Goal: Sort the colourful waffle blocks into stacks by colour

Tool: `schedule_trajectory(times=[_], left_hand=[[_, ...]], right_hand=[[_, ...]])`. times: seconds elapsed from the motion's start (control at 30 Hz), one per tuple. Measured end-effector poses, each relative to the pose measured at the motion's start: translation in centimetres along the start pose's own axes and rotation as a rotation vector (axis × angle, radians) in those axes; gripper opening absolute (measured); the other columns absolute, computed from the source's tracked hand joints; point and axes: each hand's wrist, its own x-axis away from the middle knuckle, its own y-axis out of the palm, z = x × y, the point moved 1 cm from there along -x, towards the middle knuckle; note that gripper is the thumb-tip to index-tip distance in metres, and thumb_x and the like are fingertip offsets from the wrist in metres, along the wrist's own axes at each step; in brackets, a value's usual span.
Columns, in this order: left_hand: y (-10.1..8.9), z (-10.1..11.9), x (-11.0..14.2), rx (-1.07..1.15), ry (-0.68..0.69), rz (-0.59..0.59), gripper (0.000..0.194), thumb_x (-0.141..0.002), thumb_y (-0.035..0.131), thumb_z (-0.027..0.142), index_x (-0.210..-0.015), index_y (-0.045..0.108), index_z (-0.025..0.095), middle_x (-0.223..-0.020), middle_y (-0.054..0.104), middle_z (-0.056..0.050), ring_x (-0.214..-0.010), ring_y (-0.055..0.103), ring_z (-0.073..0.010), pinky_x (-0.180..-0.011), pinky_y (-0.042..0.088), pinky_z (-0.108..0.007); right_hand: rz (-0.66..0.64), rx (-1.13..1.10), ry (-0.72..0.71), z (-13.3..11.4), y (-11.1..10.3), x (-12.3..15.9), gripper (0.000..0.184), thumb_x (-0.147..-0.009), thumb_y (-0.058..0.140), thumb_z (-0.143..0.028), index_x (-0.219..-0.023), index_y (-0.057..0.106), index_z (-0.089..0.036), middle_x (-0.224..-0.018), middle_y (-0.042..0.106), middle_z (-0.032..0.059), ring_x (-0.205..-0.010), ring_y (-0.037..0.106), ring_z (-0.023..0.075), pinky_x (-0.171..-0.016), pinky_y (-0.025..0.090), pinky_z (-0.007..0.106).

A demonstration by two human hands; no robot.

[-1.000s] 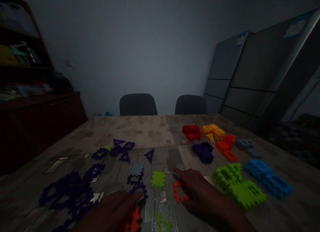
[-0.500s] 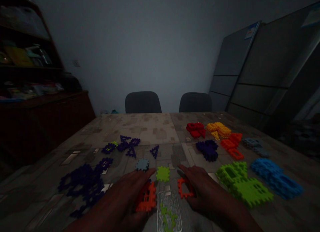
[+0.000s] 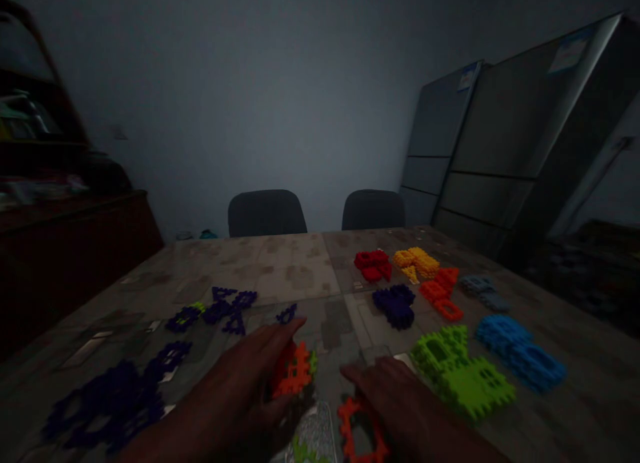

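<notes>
My left hand [image 3: 250, 370] is closed round an orange toothed window-shaped building piece [image 3: 293, 371], tilted up off the table. A green toothed piece [image 3: 313, 363] shows just behind its right edge; whether the two are joined I cannot tell. My right hand [image 3: 387, 393] grips an orange square frame piece [image 3: 345, 423] with a big opening, at the near edge of view; its thumb is hidden. Between the hands lies a clear patterned tray [image 3: 325, 423] with a green piece [image 3: 303, 450] in it, partly covered by my left hand.
Dark purple pieces [image 3: 115, 403] spread over the left of the table [image 3: 295, 256]. On the right are piles of red [image 3: 373, 265], yellow [image 3: 417, 261], purple [image 3: 395, 304], orange [image 3: 440, 293], grey [image 3: 485, 291], green [image 3: 465, 373] and blue [image 3: 520, 350] pieces. Two chairs [image 3: 267, 213] stand behind.
The view has turned a little right. My left hand has moved forward with the orange window piece, now covering most of the green square. My right hand has drawn the orange frame nearer.
</notes>
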Motion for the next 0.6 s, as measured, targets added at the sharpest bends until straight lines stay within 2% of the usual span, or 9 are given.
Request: schedule_trajectory(times=[0.1,0.17,0.27,0.33,0.43,0.53,0.6], left_hand=[[-0.2,0.8,-3.9,0.061,0.020,-0.012,0.081,-0.080,0.067,0.027,-0.154,0.032,0.032,-0.139,0.061,-0.009,-0.121,0.063,-0.0305,-0.100,0.052,-0.043],[-0.3,2.4,-7.6,0.122,0.041,-0.055,0.079,-0.079,0.065,0.028,-0.152,0.036,0.023,-0.124,0.068,-0.009,-0.108,0.067,-0.0279,-0.095,0.053,-0.041],[0.4,5.8,-14.1,0.149,0.083,-0.083,0.079,-0.075,0.068,0.029,-0.148,0.042,0.015,-0.112,0.070,-0.010,-0.097,0.067,-0.0277,-0.089,0.053,-0.040],[1.9,7.9,-18.7,0.155,0.123,-0.115,0.079,-0.074,0.074,0.029,-0.147,0.045,0.017,-0.111,0.071,-0.009,-0.095,0.067,-0.0273,-0.087,0.053,-0.038],[5.2,10.3,-24.8,0.142,0.145,-0.146,0.081,-0.073,0.083,0.027,-0.144,0.047,0.014,-0.116,0.070,-0.011,-0.101,0.067,-0.0275,-0.088,0.054,-0.037],[8.9,12.0,-29.4,0.098,0.129,-0.197,0.056,-0.089,0.077,0.033,-0.137,0.053,0.017,-0.122,0.066,-0.010,-0.105,0.066,-0.0272,-0.092,0.055,-0.045],[11.2,12.9,-31.3,0.054,0.097,-0.238,0.044,-0.095,0.071,0.035,-0.134,0.056,0.018,-0.129,0.062,-0.010,-0.111,0.064,-0.0280,-0.095,0.055,-0.049]], right_hand=[[0.064,0.045,-0.010,2.0,-1.3,2.5,0.080,-0.085,0.068,-0.027,-0.157,0.033,-0.031,-0.114,0.073,0.0079,-0.100,0.069,0.0297,-0.097,0.054,0.046],[0.132,0.062,0.064,3.8,-3.4,5.2,0.080,-0.085,0.069,-0.030,-0.157,0.034,-0.036,-0.122,0.072,0.0064,-0.108,0.068,0.0302,-0.098,0.055,0.043],[0.214,0.152,0.217,7.4,-7.5,9.7,0.079,-0.086,0.070,-0.035,-0.156,0.036,-0.034,-0.144,0.060,0.0101,-0.125,0.060,0.0345,-0.102,0.053,0.046],[0.294,0.203,0.283,10.8,-9.9,11.9,0.070,-0.087,0.068,-0.037,-0.152,0.043,-0.033,-0.141,0.062,0.0117,-0.124,0.061,0.0345,-0.101,0.053,0.048],[0.287,0.176,0.399,16.4,-12.1,13.7,0.064,-0.086,0.065,-0.042,-0.146,0.051,-0.024,-0.130,0.067,0.0160,-0.116,0.065,0.0356,-0.099,0.054,0.052],[0.258,0.156,0.468,20.7,-13.1,14.1,0.066,-0.083,0.065,-0.043,-0.143,0.053,-0.017,-0.132,0.065,0.0197,-0.118,0.063,0.0383,-0.101,0.051,0.055],[0.242,0.149,0.485,22.2,-13.3,14.0,0.068,-0.082,0.065,-0.043,-0.143,0.052,-0.016,-0.133,0.064,0.0208,-0.118,0.063,0.0384,-0.102,0.050,0.055]])
